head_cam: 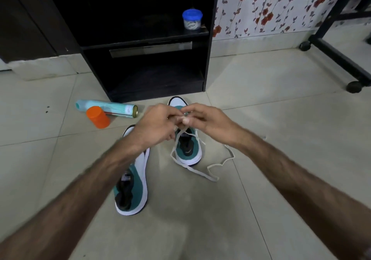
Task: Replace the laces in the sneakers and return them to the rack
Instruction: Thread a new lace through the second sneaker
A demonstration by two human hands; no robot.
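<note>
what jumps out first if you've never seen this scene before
Two hands meet mid-frame, the left hand and right hand both pinching a white lace above the right-side teal sneaker. The other sneaker lies nearer on the tiled floor, and a bright orange cap sits left, before the black rack.

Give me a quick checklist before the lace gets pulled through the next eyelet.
1. Lace held: ok, left hand and right hand both pinch the white lace.
2. Shoe placement: ok, right sneaker sits flat on the floor.
3. Slack free: ok, loose lace trails on the tile, unsnagged.
4. Eyelet alignment: cannot tell, hands hide it.
5. Left sneaker laced: not ok, no lace visible.
6. Rack space: ok, lower shelf is free.
</note>
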